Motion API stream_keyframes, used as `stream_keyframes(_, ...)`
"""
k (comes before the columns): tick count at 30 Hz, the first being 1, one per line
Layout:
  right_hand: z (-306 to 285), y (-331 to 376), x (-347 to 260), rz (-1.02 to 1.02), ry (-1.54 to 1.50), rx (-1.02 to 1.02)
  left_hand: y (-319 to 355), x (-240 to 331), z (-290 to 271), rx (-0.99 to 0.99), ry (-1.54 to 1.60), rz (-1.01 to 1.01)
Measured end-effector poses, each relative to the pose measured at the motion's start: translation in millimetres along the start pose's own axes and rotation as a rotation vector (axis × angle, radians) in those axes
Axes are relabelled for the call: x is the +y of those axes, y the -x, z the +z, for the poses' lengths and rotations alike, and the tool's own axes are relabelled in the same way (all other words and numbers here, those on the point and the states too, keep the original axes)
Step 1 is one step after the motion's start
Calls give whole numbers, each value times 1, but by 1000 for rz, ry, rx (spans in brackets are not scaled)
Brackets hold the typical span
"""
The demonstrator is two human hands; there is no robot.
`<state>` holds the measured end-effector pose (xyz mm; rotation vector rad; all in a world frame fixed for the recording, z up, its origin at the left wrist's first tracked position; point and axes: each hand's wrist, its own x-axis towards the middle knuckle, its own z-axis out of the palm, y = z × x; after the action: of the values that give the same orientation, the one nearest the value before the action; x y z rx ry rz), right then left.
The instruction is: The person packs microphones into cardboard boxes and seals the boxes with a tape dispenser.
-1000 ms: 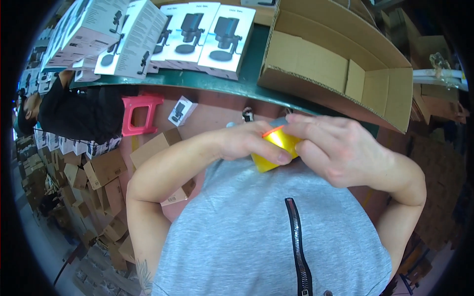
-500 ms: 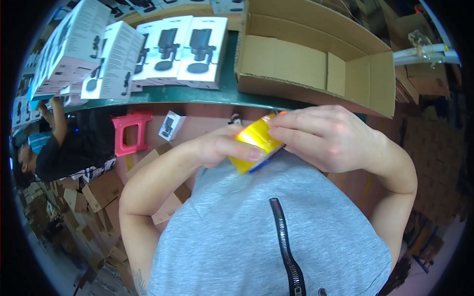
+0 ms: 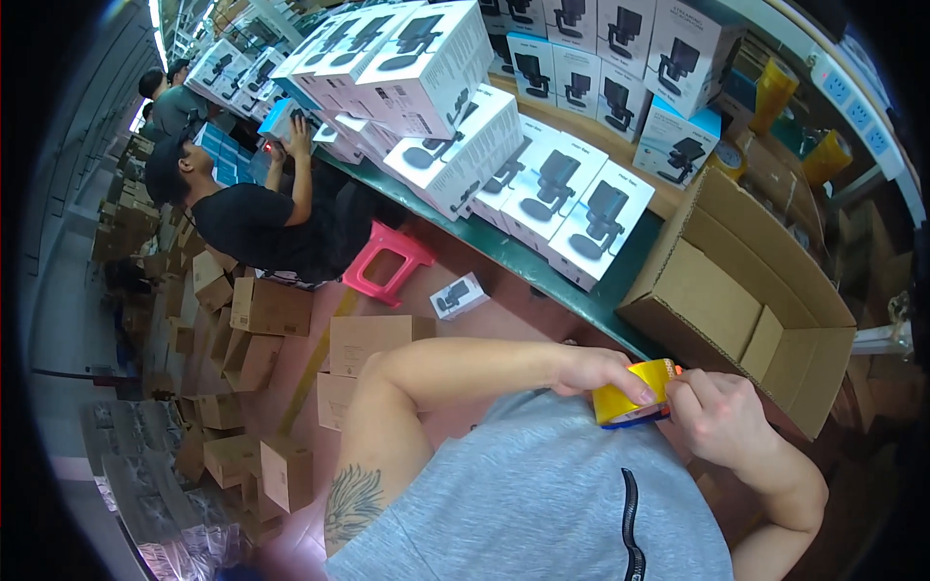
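Observation:
My left hand [image 3: 589, 370] grips a roll of yellow tape [image 3: 620, 399] in front of my grey shirt, thumb across its face. A blue rim shows along the roll's lower edge. My right hand [image 3: 722, 414] is closed at the roll's right side, fingertips pinched by a small orange part. What exactly lies between those fingertips is hidden. Just beyond my hands, an open cardboard carton [image 3: 702, 281] stands on the green-edged table [image 3: 605, 315]. White printed boxes [image 3: 603, 223] with a microphone picture line the table left of the carton.
A co-worker [image 3: 247, 208] in black handles a box at the table's far left. A pink stool [image 3: 387, 263] and a small white box [image 3: 458, 295] stand on the floor. Cardboard boxes [image 3: 373, 344] crowd the left. Rolls of tape [image 3: 775, 95] sit behind the carton.
My view has swung left, bringing the co-worker and more boxes into sight. The right hand has shifted from over the roll's top to its right side. The left hand keeps its hold.

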<state>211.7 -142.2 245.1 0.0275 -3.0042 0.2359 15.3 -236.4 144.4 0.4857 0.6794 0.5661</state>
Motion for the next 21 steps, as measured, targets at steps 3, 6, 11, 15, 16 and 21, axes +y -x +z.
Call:
stream_keyframes(3,9,-7,2,92,8,-67,6,4,-4,4,-65,10)
stream_keyframes(6,16,-17,10,221,-126,16,12,11,-4,66,-129,32)
stream_keyframes(11,23,-9,20,196,-341,158,3,-7,2,72,-6,74)
stream_keyframes(15,15,0,20,262,-577,17,-12,-12,-3,33,-33,21)
stream_keyframes(16,22,2,24,234,-555,9,-15,-14,-4,11,-12,33)
stream_keyframes(21,22,-7,34,-52,-351,-55,-12,-14,0,4,-127,137)
